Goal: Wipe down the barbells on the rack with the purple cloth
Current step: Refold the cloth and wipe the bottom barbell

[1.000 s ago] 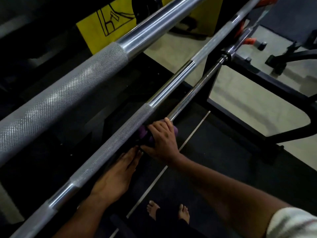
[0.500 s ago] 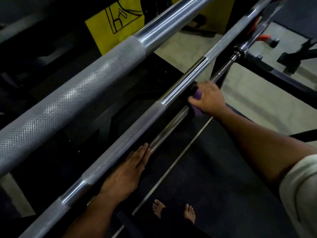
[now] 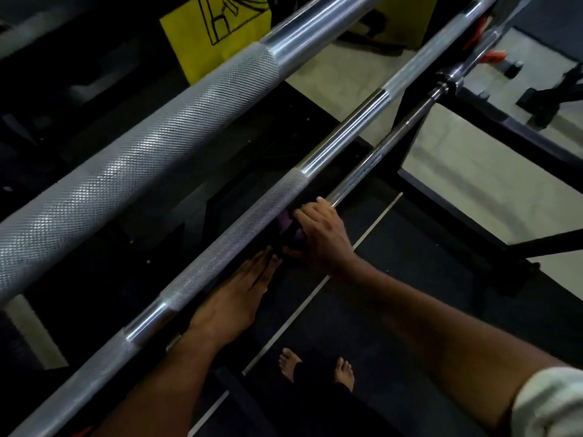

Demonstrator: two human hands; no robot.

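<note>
Barbells: 3 steel bars run on a diagonal from lower left to upper right, stacked at different heights.
Top barbell [image 3: 164, 152]: nearest the camera, knurled section at centre, smooth chrome above it.
Middle barbell [image 3: 239, 228]: knurled band between 2 smooth chrome stretches, just left of both hands.
Lowest barbell [image 3: 372, 165]: thinnest in view, shaft partly hidden behind the middle bar; collar visible at upper right.
Purple cloth [image 3: 285, 223]: bunched around the lowest bar, mostly covered by fingers; only small purple patches show.
Right hand [image 3: 321, 238]: grip closed around the cloth and the lowest bar, fingers curled over the top, thumb underneath.
Left hand [image 3: 236, 294]: grip open, fingers straight and together, lying along the line of the lowest bar just below the right hand; fingertips close to the cloth. Actual contact with the bar is hidden in shadow.
Rack frame [image 3: 492, 124]: black tubing, carries the bars at upper right.
Floor [image 3: 410, 279]: dark matting with a pale line across it; lighter flooring beyond the frame.
Feet [image 3: 315, 367]: 2 bare feet on the mat below the arms.
Sleeve [image 3: 549, 405]: pale fabric at the right upper arm.
Yellow board [image 3: 214, 29]: black line drawing, behind the top bar.
</note>
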